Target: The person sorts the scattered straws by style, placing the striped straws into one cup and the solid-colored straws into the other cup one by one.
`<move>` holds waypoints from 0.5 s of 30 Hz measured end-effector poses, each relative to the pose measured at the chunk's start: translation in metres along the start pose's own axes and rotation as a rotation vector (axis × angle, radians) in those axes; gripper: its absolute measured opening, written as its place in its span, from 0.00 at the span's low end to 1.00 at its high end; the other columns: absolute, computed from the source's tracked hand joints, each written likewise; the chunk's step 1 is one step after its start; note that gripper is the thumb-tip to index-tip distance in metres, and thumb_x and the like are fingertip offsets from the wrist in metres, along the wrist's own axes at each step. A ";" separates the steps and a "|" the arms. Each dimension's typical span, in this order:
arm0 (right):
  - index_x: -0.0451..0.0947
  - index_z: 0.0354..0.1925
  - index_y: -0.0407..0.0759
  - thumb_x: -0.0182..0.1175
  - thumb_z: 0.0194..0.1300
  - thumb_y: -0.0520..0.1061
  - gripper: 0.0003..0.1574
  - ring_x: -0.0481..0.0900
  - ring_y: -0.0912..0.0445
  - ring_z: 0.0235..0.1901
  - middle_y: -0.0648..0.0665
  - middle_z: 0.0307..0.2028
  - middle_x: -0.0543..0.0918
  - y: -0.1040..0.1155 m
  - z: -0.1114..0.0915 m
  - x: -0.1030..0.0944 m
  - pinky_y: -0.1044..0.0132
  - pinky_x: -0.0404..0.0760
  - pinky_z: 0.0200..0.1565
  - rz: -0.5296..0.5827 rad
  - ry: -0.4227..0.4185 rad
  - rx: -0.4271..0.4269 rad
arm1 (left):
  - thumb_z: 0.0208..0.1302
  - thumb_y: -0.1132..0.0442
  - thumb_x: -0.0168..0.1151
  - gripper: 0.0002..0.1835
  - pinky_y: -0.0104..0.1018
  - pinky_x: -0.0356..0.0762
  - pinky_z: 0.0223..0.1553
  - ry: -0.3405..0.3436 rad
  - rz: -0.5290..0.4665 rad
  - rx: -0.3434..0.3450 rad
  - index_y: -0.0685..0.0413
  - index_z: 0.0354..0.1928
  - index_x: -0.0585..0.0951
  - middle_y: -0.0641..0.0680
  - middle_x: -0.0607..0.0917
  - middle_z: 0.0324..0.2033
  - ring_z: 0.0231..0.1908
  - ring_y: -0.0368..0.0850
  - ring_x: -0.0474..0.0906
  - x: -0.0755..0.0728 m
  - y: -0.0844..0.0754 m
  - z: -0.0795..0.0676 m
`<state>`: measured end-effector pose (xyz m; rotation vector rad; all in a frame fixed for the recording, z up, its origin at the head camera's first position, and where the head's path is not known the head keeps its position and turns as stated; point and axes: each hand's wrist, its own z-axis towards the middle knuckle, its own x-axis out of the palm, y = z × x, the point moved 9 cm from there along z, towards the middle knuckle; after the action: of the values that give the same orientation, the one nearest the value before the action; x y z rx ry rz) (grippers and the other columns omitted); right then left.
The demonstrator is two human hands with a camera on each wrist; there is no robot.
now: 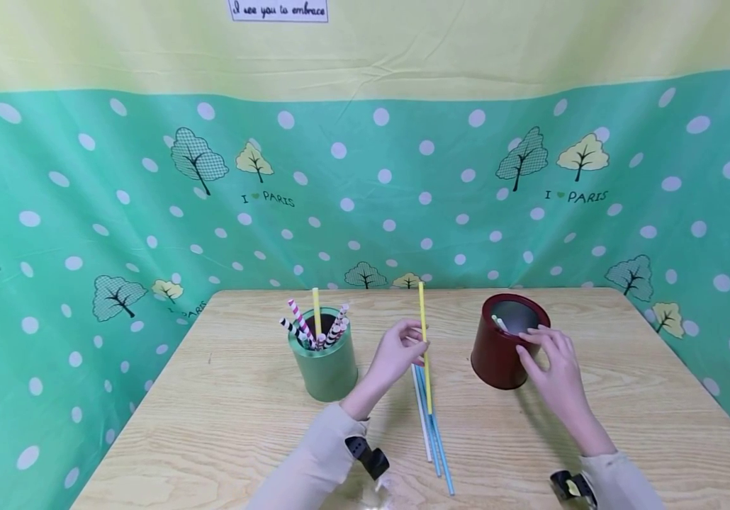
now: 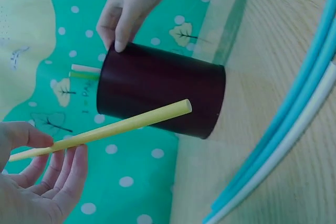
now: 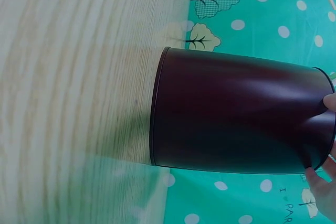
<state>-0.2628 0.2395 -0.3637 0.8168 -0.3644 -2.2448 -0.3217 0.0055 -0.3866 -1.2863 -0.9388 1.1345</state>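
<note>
My left hand point(image 1: 401, 345) pinches a plain yellow straw point(image 1: 423, 312) between thumb and fingertips. In the head view the straw stands nearly upright above the table; the left wrist view shows its open lower end point(image 2: 173, 111) in front of the dark red canister point(image 1: 499, 358). My right hand point(image 1: 559, 372) grips that canister by its rim, at the near right side. Inside the canister lean a pale straw point(image 2: 85, 68) and a green straw point(image 2: 83, 75), their tops at the rim. Below my left hand, light blue straws point(image 1: 444, 460) and a white straw point(image 1: 421, 411) lie side by side on the table.
A green canister point(image 1: 327, 372) stands to the left of my left hand, holding several striped straws point(image 1: 299, 319) and a yellow straw point(image 1: 317, 312). The wooden table point(image 1: 212, 425) ends at a green dotted curtain point(image 1: 314, 234) behind.
</note>
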 end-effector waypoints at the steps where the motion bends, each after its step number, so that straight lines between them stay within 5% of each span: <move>1: 0.76 0.36 0.31 0.63 0.42 0.27 0.17 0.65 0.41 0.48 0.34 0.40 0.74 0.000 0.000 0.000 0.83 0.51 0.53 -0.001 0.001 0.001 | 0.51 0.78 0.55 0.17 0.39 0.79 0.25 0.000 -0.006 0.003 0.73 0.45 0.71 0.60 0.77 0.29 0.26 0.50 0.75 0.001 -0.002 0.000; 9: 0.76 0.36 0.31 0.63 0.43 0.27 0.17 0.65 0.41 0.48 0.34 0.40 0.74 -0.001 0.000 0.001 0.82 0.51 0.53 -0.003 0.005 0.007 | 0.53 0.75 0.56 0.15 0.35 0.79 0.27 -0.016 0.003 0.051 0.70 0.45 0.73 0.57 0.77 0.29 0.24 0.39 0.73 0.004 -0.025 0.001; 15: 0.76 0.36 0.32 0.63 0.42 0.27 0.17 0.65 0.41 0.48 0.34 0.40 0.74 -0.001 0.000 0.001 0.82 0.52 0.53 0.000 0.002 0.005 | 0.54 0.75 0.56 0.14 0.43 0.79 0.32 -0.023 0.000 0.092 0.73 0.44 0.73 0.61 0.77 0.31 0.32 0.58 0.76 0.006 -0.048 -0.001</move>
<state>-0.2635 0.2393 -0.3644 0.8211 -0.3693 -2.2437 -0.3144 0.0143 -0.3398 -1.2014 -0.8932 1.1810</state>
